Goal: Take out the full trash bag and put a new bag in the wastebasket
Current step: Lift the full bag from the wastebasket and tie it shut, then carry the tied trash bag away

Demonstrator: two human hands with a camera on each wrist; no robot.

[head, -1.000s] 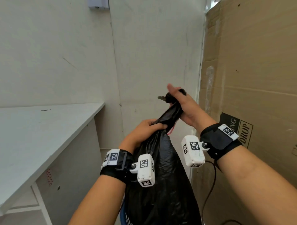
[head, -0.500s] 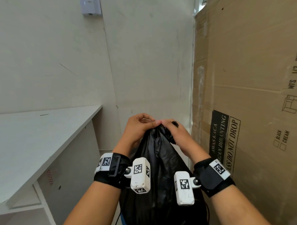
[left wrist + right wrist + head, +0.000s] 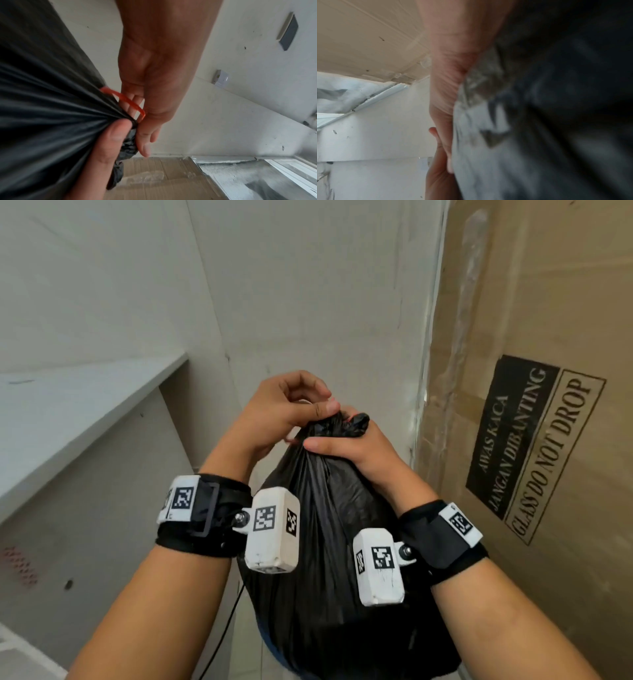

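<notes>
From the head camera, I see the black trash bag (image 3: 329, 559) hanging full between my forearms, its neck gathered into a twisted tuft at the top. My left hand (image 3: 281, 412) has its fingers curled, thumb and fingertips pinching the left side of that tuft. My right hand (image 3: 356, 446) closes around the neck from the right, thumb laid across the pleats. Right of the bag stands a tall cardboard box (image 3: 534, 412) printed "GLASS DO NOT DROP", close beside my right wrist. Left of the bag runs a white shelf (image 3: 85, 412), and a white wall (image 3: 308, 285) rises behind it. A thin black cable (image 3: 222, 642) hangs below the bag's left side.

From the left wrist camera, the bag's pleats (image 3: 51, 108) fill the left half. A red rubber band (image 3: 126, 101) loops from the neck around my left fingers, stretched. My right thumb (image 3: 109, 143) presses the gathered plastic, and the crumpled tuft (image 3: 126, 148) sticks out beyond it.

From the right wrist camera, all is blurred: dark bag plastic (image 3: 556, 108) covers the right side, my right palm (image 3: 450, 81) against it.
</notes>
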